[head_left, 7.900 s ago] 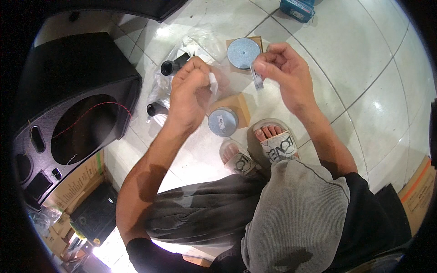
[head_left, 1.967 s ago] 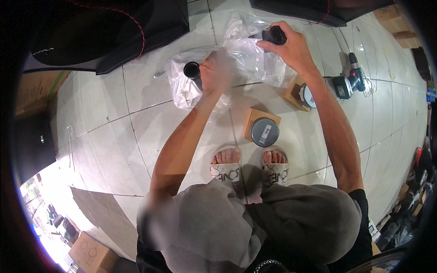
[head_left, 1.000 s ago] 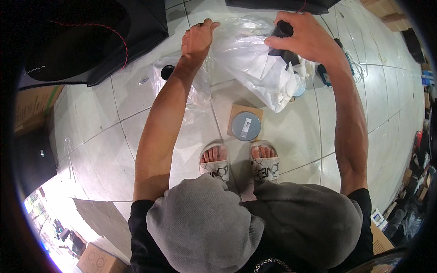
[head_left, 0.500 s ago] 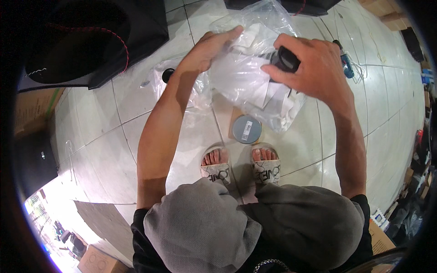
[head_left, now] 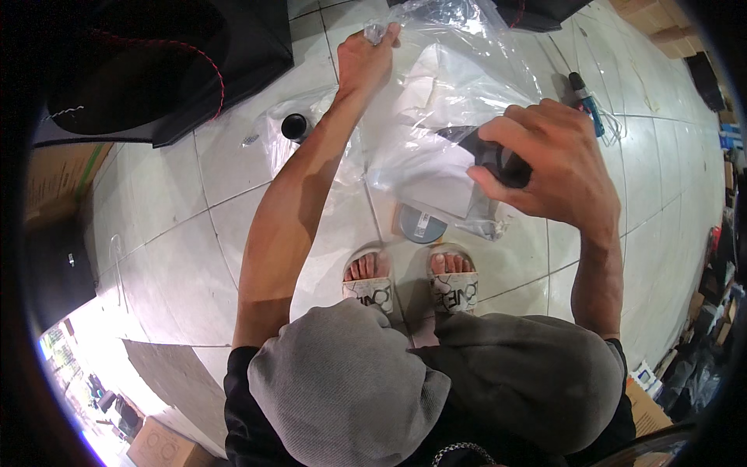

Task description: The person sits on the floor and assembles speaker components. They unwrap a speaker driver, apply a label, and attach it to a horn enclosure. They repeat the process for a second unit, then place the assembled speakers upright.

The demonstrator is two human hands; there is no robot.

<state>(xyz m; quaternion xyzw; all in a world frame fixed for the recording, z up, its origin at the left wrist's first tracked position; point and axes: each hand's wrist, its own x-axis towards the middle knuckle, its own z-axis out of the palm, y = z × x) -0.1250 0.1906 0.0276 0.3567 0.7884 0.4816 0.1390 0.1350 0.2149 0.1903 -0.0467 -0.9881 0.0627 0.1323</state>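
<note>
Clear bag (head_left: pixel 459 101), upper centre: left hand (head_left: pixel 366 58) pinching rim, right hand (head_left: pixel 545 159) clamping black part (head_left: pixel 486 152). Best kept taut, mouth wide.

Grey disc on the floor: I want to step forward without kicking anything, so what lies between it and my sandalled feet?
Nothing: the head view shows bare tile between the grey disc and the sandalled feet.

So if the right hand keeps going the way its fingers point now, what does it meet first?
The right hand, holding a black part, points left into the clear plastic bag. It would probably meet the bag's film first, though depth is hard to judge.
</note>
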